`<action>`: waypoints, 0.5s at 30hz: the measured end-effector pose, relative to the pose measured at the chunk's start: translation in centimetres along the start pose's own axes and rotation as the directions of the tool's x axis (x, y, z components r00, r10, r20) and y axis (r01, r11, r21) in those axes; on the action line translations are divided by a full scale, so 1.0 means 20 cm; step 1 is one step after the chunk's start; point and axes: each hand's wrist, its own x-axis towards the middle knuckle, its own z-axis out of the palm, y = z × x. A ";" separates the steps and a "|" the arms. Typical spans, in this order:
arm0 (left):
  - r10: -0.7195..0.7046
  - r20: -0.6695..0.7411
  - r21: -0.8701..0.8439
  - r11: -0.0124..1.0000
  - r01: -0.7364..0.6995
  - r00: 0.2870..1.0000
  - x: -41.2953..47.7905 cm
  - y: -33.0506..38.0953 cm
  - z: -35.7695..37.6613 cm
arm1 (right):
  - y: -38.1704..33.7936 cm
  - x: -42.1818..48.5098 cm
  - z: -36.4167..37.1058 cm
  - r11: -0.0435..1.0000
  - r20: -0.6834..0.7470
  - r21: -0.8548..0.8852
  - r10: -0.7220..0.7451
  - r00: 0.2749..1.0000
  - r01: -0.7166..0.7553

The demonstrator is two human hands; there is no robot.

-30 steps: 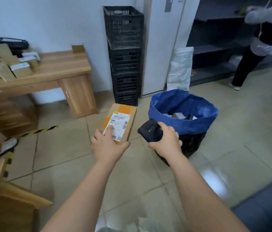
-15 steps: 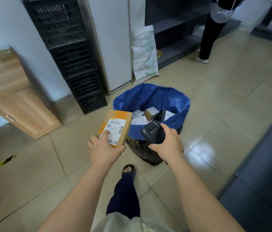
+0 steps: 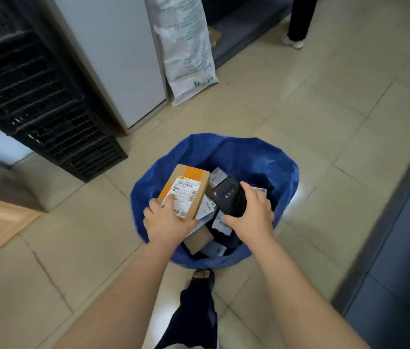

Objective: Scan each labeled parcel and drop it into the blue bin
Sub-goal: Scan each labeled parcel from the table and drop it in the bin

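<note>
The left hand (image 3: 167,220) grips the labeled box (image 3: 184,191) over the blue bin (image 3: 283,172); beside it, the right hand (image 3: 251,212) clutches the scanner (image 3: 229,197). Releasing both could drop the scanner in.

Cardboard parcel (image 3: 186,191): label up, tilted, held in left hand (image 3: 167,222) over open blue bin (image 3: 261,159). Black scanner (image 3: 229,197): gripped in right hand (image 3: 251,217).

Both bare forearms extended forward, left hand (image 3: 167,221) gripping parcel (image 3: 186,190), right hand (image 3: 253,215) clasping scanner (image 3: 229,197)
</note>
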 end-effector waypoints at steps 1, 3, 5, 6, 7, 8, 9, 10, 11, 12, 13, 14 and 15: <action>0.000 0.020 0.020 1.000 -0.001 1.000 0.09 0.02 0.06 | 0.01 0.10 0.05 1.000 0.018 0.001 0.016 1.000 -0.016; -0.005 0.053 0.051 0.999 0.003 0.999 0.27 0.04 0.19 | 0.03 0.27 0.15 0.999 0.048 0.002 0.041 0.998 -0.041; -0.002 0.085 0.079 0.997 -0.005 0.996 0.42 0.06 0.32 | 0.07 0.41 0.25 0.997 0.078 -0.013 0.076 0.994 -0.075; 0.001 0.095 0.088 0.996 -0.009 0.995 0.48 0.07 0.38 | 0.09 0.46 0.30 0.996 0.094 -0.021 0.093 0.991 -0.092; 0.005 0.100 0.096 0.995 -0.014 0.995 0.54 0.07 0.44 | 0.11 0.51 0.34 0.994 0.109 -0.027 0.109 0.988 -0.106; 0.012 0.102 0.103 0.994 -0.023 0.995 0.59 0.09 0.49 | 0.13 0.56 0.38 0.993 0.119 -0.035 0.119 0.986 -0.115; 0.019 0.101 0.108 0.994 -0.030 0.995 0.63 0.09 0.54 | 0.15 0.60 0.41 0.991 0.127 -0.046 0.128 0.984 -0.123; 0.026 0.100 0.113 0.993 -0.037 0.995 0.67 0.10 0.59 | 0.17 0.64 0.44 0.990 0.133 -0.056 0.138 0.982 -0.131; 0.032 0.101 0.118 0.992 -0.044 0.994 0.71 0.10 0.64 | 0.19 0.67 0.47 0.989 0.138 -0.063 0.144 0.980 -0.136; 0.036 0.110 0.124 0.991 -0.050 0.993 0.74 0.10 0.68 | 0.20 0.71 0.49 0.988 0.144 -0.070 0.148 0.978 -0.139; 0.037 0.131 0.126 0.991 -0.054 0.991 0.77 0.11 0.72 | 0.22 0.74 0.51 0.987 0.151 -0.079 0.153 0.977 -0.143; 0.036 0.167 0.133 0.989 -0.058 0.985 0.80 0.11 0.75 | 0.23 0.77 0.53 0.985 0.159 -0.092 0.159 0.974 -0.146; 0.039 0.208 0.151 0.986 -0.071 0.977 0.82 0.12 0.77 | 0.23 0.80 0.55 0.983 0.168 -0.106 0.166 0.972 -0.149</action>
